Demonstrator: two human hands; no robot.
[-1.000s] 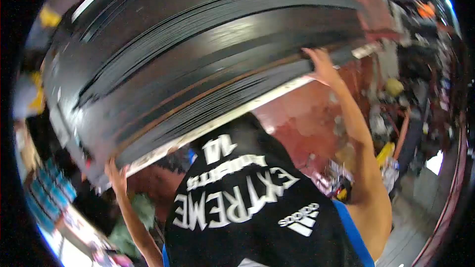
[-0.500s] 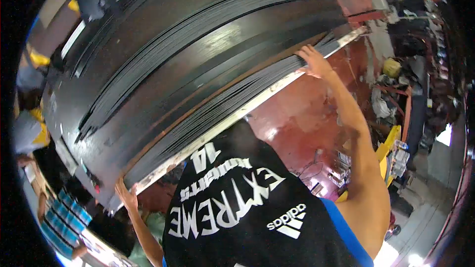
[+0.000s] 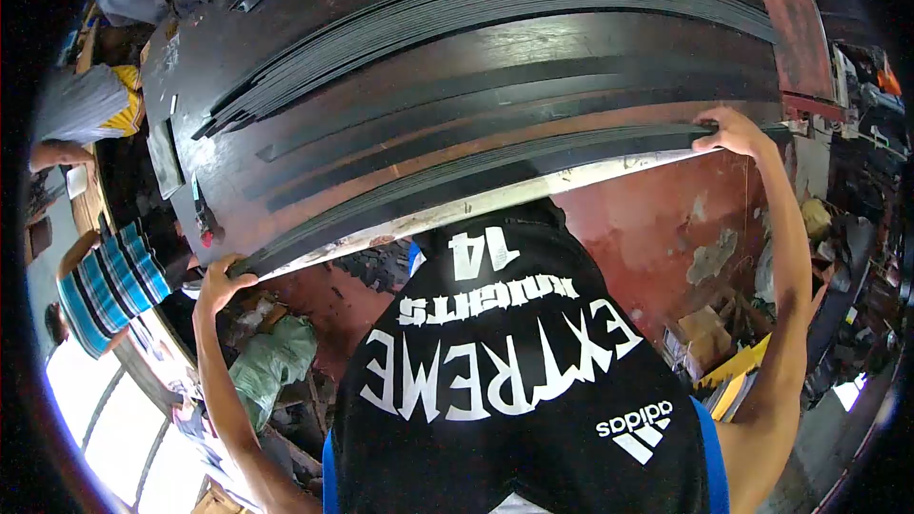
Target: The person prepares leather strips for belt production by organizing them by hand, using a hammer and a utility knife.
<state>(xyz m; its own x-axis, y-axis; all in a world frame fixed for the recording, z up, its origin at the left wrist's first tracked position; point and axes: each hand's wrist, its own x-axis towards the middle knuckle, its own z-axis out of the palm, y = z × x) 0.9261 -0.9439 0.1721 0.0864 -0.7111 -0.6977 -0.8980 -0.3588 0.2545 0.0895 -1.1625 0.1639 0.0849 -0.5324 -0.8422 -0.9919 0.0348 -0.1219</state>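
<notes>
A long bundle of thin black strips [image 3: 495, 154] lies along the near edge of a dark table, just behind its pale, worn edge rail [image 3: 447, 216]. My left hand [image 3: 221, 286] is at the bundle's left end, thumb and fingers closed about the strip ends. Toward the right end, my right hand [image 3: 731, 131] grips the strips, fingers curled over the top and thumb at the near side. Farther back on the table [image 3: 533, 38] rests a second fanned stack of black strips [image 3: 428, 24].
A brown flat strip [image 3: 419, 164] runs behind the near bundle. A small red-and-black tool [image 3: 203, 214] lies at the table's left. One person in a striped shirt [image 3: 119, 276] is at the left. Below are a green sack [image 3: 271, 366] and cardboard boxes [image 3: 703, 338].
My view has turned, so the table edge looks more level. My right hand sits farther toward the right end of the bundle. The near strips look more tightly gathered.
</notes>
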